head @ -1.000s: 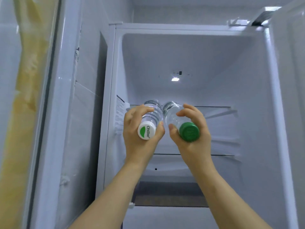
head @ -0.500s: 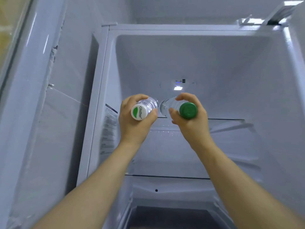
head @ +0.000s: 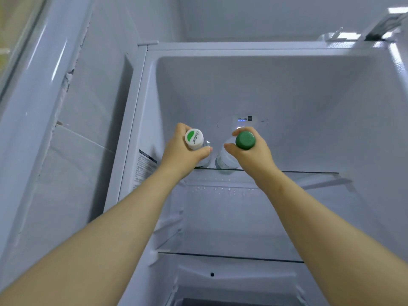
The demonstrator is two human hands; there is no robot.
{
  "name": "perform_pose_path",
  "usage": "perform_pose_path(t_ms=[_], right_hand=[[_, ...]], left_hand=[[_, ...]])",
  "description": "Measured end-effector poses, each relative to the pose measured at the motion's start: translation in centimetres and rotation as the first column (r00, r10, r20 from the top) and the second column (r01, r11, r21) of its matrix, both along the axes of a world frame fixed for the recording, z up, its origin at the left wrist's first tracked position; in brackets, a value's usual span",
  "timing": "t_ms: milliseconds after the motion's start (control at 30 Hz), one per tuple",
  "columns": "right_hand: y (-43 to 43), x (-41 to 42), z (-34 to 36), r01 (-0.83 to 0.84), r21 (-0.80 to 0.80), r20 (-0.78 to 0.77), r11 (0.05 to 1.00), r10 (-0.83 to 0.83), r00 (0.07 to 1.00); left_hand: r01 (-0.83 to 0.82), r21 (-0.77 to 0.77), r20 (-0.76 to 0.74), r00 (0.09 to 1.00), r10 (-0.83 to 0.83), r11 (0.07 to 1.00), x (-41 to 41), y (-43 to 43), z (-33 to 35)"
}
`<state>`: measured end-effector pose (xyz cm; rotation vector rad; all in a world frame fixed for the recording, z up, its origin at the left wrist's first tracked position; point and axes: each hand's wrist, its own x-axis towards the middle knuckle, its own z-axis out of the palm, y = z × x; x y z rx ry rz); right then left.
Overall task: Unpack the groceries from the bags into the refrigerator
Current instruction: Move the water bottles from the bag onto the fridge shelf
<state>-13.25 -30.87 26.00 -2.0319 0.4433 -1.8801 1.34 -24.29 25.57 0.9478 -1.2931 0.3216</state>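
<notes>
The refrigerator (head: pixel 309 89) stands open in front of me, white inside. My left hand (head: pixel 181 153) grips a clear water bottle with a white and green cap (head: pixel 194 139). My right hand (head: pixel 251 155) grips a second clear water bottle with a plain green cap (head: pixel 245 140). Both bottles are upright, side by side, their bases at the front edge of the top glass shelf (head: pixel 309 172). My hands hide most of each bottle's body.
A second glass shelf (head: pixel 231 257) lies lower down, with a drawer opening below it. A control panel with a small light (head: pixel 242 120) sits on the back wall. The fridge's left wall carries a label (head: pixel 143 168). A tiled wall is at the left.
Both hands have raised the bottles and tipped them from lying forward to upright, bringing their bases to the top shelf. The bottles have drawn slightly apart.
</notes>
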Motion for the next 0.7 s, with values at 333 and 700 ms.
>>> perform_pose_path(t_ms=[333,700], right_hand=[[-1.7,-0.1,0.4,-0.069,0.106,-0.134,0.992,0.083,0.988],[-3.6,1.3,0.7,0.126,0.067,-0.268,0.99,-0.104,0.958]], left_hand=[[-0.473,0.073,0.17,0.874,0.456,0.878,0.7,-2.2,0.6],[-0.641,0.186,0.465,0.725,0.507,0.745,1.4,-5.6,1.2]])
